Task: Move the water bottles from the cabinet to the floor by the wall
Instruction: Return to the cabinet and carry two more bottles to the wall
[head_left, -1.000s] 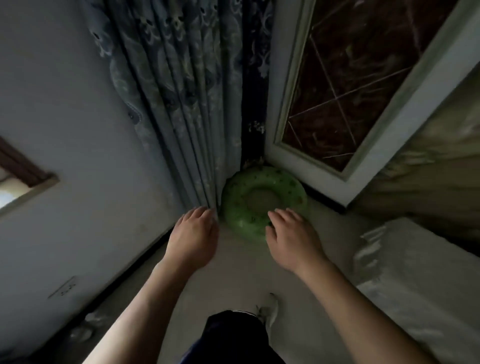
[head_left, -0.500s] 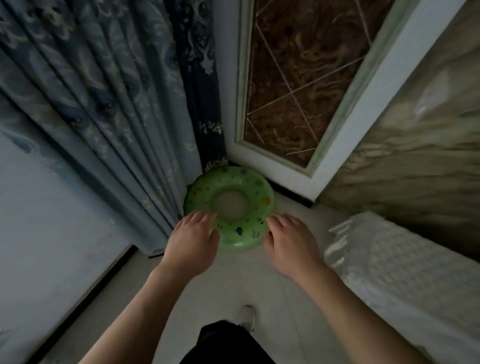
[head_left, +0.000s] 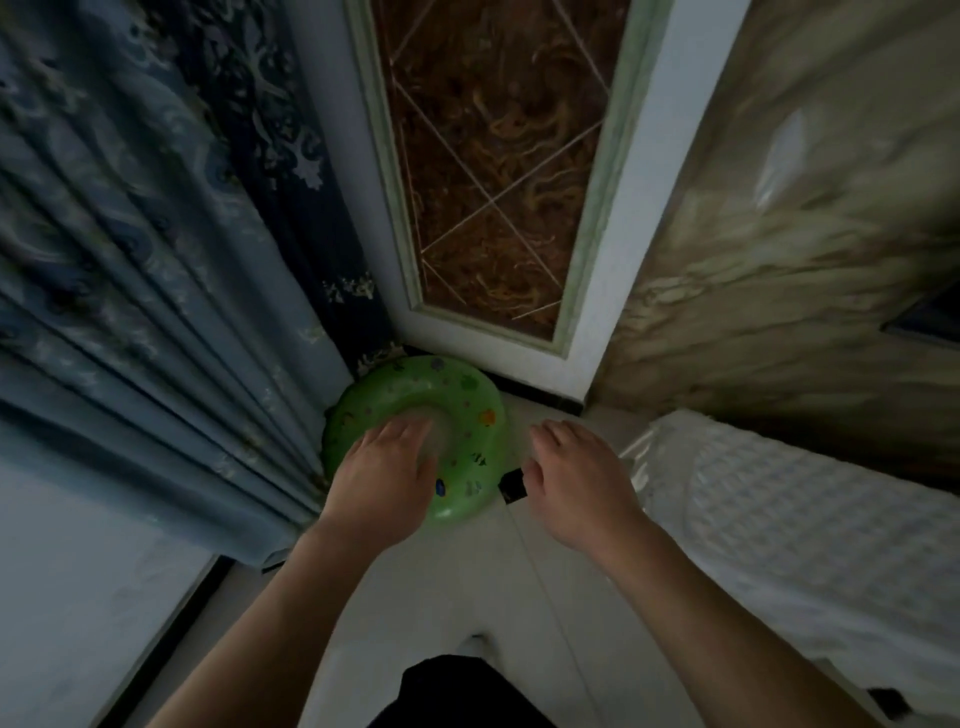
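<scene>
No water bottle and no cabinet show in the head view. My left hand (head_left: 382, 480) is held out palm down with relaxed fingers, in front of the near part of a green inflatable ring (head_left: 470, 415) that lies on the floor in the corner. My right hand (head_left: 574, 480) hangs beside it, palm down, fingers loosely bent, holding nothing. Both hands are empty.
A blue patterned curtain (head_left: 171, 270) hangs at the left. A white-framed panel with brown glass (head_left: 493, 171) stands behind the ring. A marbled wall (head_left: 779, 270) is at the right, a white quilted surface (head_left: 810, 545) below it. A small black item (head_left: 511, 486) lies on the pale floor (head_left: 467, 587).
The view has swung right and closer to the corner. The ring now lies farther under my left hand, and my right hand has drifted off it to the right.
</scene>
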